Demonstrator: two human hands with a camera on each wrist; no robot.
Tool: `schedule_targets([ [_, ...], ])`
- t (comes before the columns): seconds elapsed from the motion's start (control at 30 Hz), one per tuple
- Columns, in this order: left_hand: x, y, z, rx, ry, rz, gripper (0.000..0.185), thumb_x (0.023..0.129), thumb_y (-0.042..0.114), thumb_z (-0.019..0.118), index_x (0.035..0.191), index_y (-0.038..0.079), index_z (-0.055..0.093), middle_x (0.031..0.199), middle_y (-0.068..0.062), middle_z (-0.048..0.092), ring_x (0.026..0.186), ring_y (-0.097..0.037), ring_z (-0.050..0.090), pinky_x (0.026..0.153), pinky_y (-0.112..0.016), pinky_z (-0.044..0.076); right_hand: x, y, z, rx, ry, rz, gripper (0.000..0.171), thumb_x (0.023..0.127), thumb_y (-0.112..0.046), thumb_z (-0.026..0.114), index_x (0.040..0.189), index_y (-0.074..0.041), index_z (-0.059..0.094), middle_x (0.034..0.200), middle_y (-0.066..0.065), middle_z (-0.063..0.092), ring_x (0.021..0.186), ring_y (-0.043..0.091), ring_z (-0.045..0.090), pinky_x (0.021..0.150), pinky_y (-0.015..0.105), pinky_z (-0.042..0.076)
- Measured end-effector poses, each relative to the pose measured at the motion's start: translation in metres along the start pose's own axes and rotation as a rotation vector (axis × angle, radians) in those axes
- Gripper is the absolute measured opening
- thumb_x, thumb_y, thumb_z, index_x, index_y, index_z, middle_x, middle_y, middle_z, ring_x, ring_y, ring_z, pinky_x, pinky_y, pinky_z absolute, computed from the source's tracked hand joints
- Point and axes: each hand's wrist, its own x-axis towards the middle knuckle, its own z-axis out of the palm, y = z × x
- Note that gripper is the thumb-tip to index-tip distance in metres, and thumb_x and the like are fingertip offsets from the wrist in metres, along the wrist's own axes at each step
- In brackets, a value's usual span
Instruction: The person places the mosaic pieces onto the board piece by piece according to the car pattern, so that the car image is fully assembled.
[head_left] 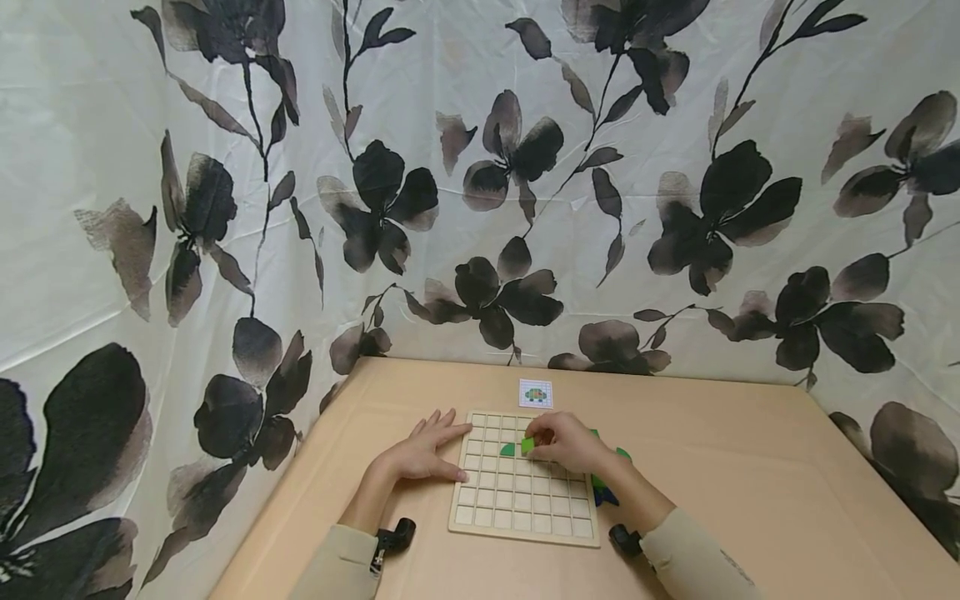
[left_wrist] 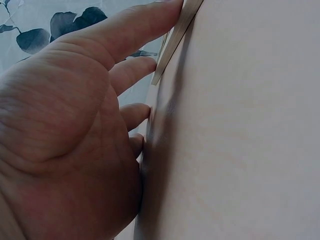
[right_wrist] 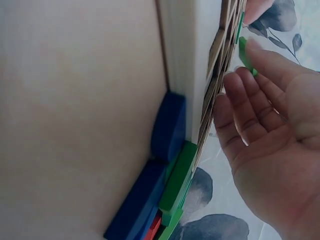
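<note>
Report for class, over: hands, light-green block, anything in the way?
Right hand pinches light-green block over wooden grid board. Left hand touches board's left edge. Green curved piece left of block. Blue block beside board's right edge; nothing visibly obstructing.

Table [head_left: 720, 483]: light tan top, reaching past every side of the grid board [head_left: 504, 502].
Board: pale wood, flat.
Picture card [head_left: 536, 395]: just beyond the board's far edge.
Coloured blocks [right_wrist: 168, 127]: blue, green, red, clustered along the board's right edge.
</note>
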Motion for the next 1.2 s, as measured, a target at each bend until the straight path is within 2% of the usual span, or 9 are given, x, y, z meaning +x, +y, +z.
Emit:
schedule_targets([
  [0.4, -0.002, 0.004, -0.001, -0.016, -0.003, 0.004, 0.089, 0.082, 0.046, 0.086, 0.158, 0.02, 0.047, 0.173, -0.025, 0.013, 0.16, -0.048, -0.001, 0.129, -0.064, -0.005, 0.004, -0.005, 0.009, -0.084, -0.063, 0.058, 0.022, 0.095, -0.018, 0.078, 0.112, -0.007, 0.071, 0.085, -0.005, 0.062, 0.071, 0.009, 0.052, 0.065, 0.024, 0.048],
  [0.67, -0.003, 0.005, -0.003, -0.023, -0.001, 0.001, 0.089, 0.083, 0.045, 0.086, 0.158, 0.02, 0.046, 0.173, -0.024, 0.013, 0.16, -0.048, -0.001, 0.129, -0.064, -0.004, 0.006, -0.005, 0.011, -0.127, -0.052, 0.073, 0.022, 0.094, -0.021, 0.079, 0.111, -0.008, 0.071, 0.085, -0.005, 0.062, 0.072, 0.009, 0.053, 0.066, 0.025, 0.048],
  [0.8, -0.003, 0.004, -0.002, -0.02, 0.0, -0.004, 0.089, 0.082, 0.046, 0.086, 0.158, 0.02, 0.046, 0.173, -0.024, 0.013, 0.161, -0.047, -0.001, 0.129, -0.063, -0.005, 0.005, -0.006, 0.009, -0.118, -0.042, 0.055, 0.028, 0.094, -0.02, 0.079, 0.115, -0.004, 0.071, 0.088, -0.004, 0.063, 0.074, 0.009, 0.053, 0.068, 0.025, 0.048],
  [1.03, -0.002, 0.004, -0.002, -0.017, 0.0, 0.003, 0.089, 0.082, 0.046, 0.085, 0.158, 0.02, 0.046, 0.173, -0.024, 0.012, 0.161, -0.047, -0.001, 0.129, -0.063, -0.004, -0.008, -0.006, 0.0, -0.062, 0.031, 0.049, 0.028, 0.097, -0.018, 0.075, 0.12, -0.002, 0.071, 0.095, -0.002, 0.065, 0.078, 0.01, 0.055, 0.067, 0.025, 0.049],
  [1.1, -0.002, 0.005, -0.002, -0.017, 0.001, 0.004, 0.089, 0.083, 0.046, 0.085, 0.158, 0.021, 0.046, 0.173, -0.024, 0.013, 0.161, -0.047, -0.001, 0.129, -0.063, -0.004, -0.014, -0.005, -0.003, -0.036, 0.083, 0.054, 0.027, 0.098, -0.016, 0.073, 0.121, -0.002, 0.071, 0.099, 0.002, 0.066, 0.081, 0.014, 0.056, 0.067, 0.025, 0.05],
  [1.2, -0.001, 0.005, -0.002, -0.011, 0.001, 0.002, 0.089, 0.082, 0.046, 0.085, 0.158, 0.021, 0.046, 0.173, -0.024, 0.013, 0.161, -0.047, 0.0, 0.129, -0.064, -0.004, -0.024, -0.002, -0.008, -0.013, 0.188, 0.096, 0.027, 0.099, -0.018, 0.073, 0.122, -0.005, 0.071, 0.102, 0.0, 0.067, 0.085, 0.016, 0.057, 0.069, 0.025, 0.05],
])
